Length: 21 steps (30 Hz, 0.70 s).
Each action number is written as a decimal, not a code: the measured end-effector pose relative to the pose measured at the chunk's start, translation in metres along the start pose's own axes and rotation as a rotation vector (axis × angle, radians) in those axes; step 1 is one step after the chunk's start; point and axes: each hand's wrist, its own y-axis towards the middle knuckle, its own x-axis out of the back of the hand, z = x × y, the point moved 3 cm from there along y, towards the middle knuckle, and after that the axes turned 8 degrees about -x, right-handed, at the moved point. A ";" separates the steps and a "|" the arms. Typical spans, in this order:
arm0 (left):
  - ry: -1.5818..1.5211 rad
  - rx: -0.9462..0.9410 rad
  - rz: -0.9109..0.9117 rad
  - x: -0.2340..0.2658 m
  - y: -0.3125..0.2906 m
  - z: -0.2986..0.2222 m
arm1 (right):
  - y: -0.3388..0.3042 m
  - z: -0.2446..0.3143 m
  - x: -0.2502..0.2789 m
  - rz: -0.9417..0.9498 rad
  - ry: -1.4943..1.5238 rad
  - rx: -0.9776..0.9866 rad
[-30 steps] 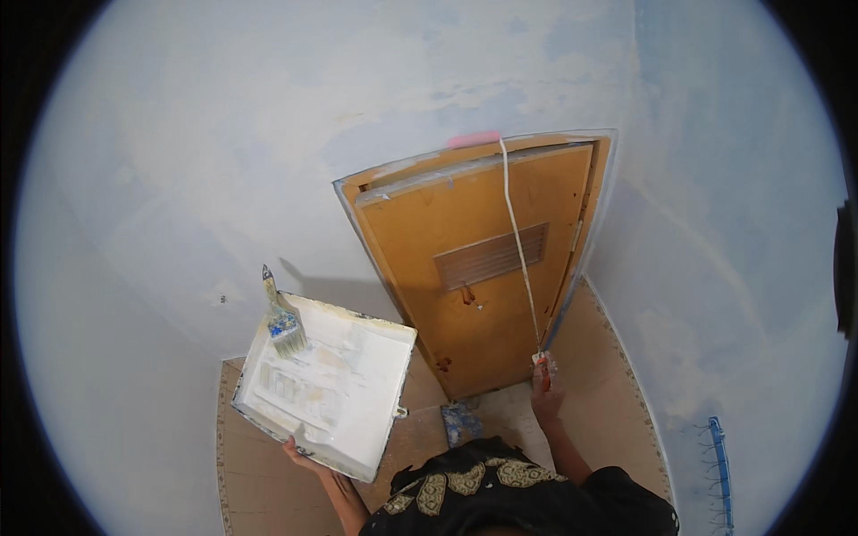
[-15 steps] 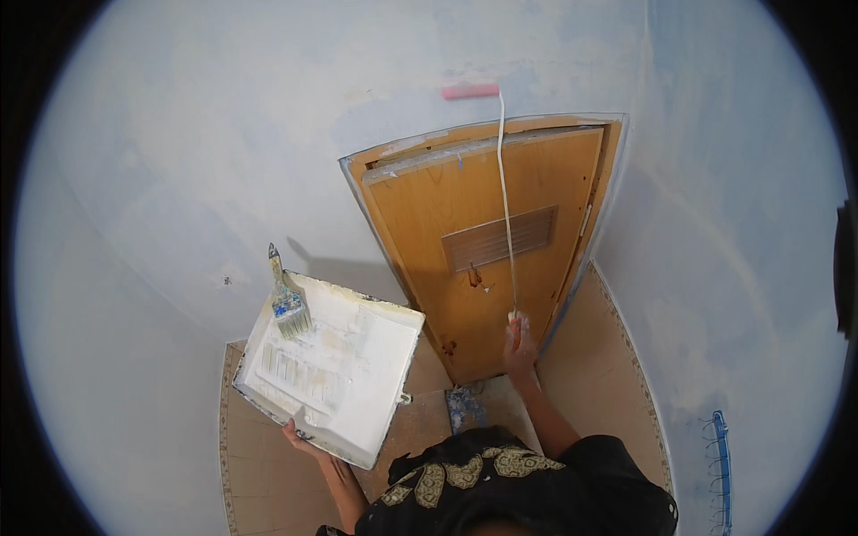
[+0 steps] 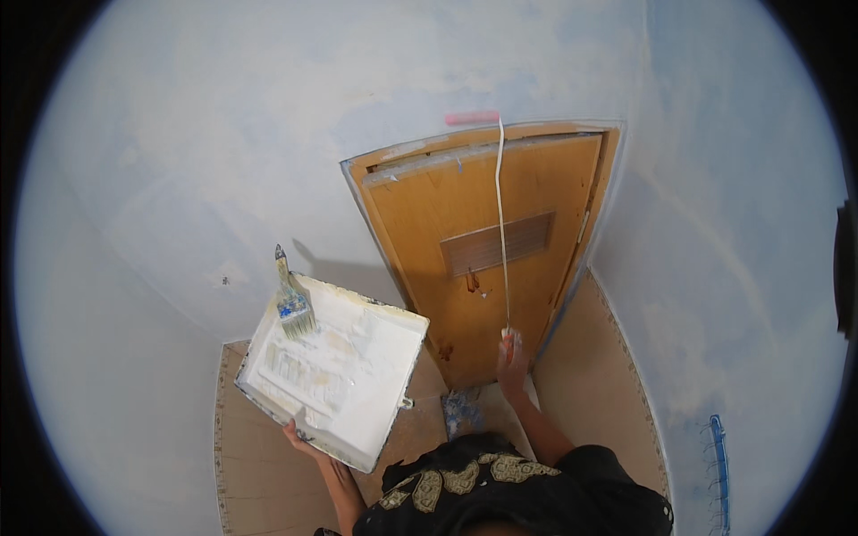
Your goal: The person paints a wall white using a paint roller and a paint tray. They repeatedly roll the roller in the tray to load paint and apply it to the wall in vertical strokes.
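Observation:
My right hand [image 3: 513,362] is wrapped round the handle of a long thin-framed paint roller [image 3: 500,196]. Its pink sleeve [image 3: 472,118] is on the wall just above the top of the door frame, slightly smeared by motion. At the lower left, my left hand [image 3: 302,438] grips the near edge of a paint tray [image 3: 357,357] that is coated with white paint. A paintbrush [image 3: 293,304] with a blue-stained ferrule rests in the tray, its bristles inside and its handle sticking out past the far rim.
Ahead is a closed wooden door [image 3: 483,214] with a vent grille [image 3: 498,244] and a hook. Patchy pale blue and white walls [image 3: 223,134] surround me, with beige tiling [image 3: 585,348] below. A blue hook rail [image 3: 719,473] hangs at the right.
The roller has come down the wall, from above the door to close by the frame's top edge. My right hand has moved down slightly with it; the tray has barely shifted.

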 end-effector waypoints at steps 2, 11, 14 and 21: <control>0.023 0.020 -0.008 0.000 -0.006 -0.006 | -0.020 -0.003 0.008 -0.005 0.017 0.009; -0.046 0.104 0.061 -0.015 -0.028 -0.030 | 0.098 0.154 0.045 0.128 0.390 -0.197; -0.044 0.092 0.084 -0.012 -0.028 -0.043 | 0.157 0.196 0.023 0.016 0.373 0.047; -0.009 0.103 -0.045 0.107 -0.055 -0.053 | 0.119 0.233 0.013 -0.092 0.115 0.074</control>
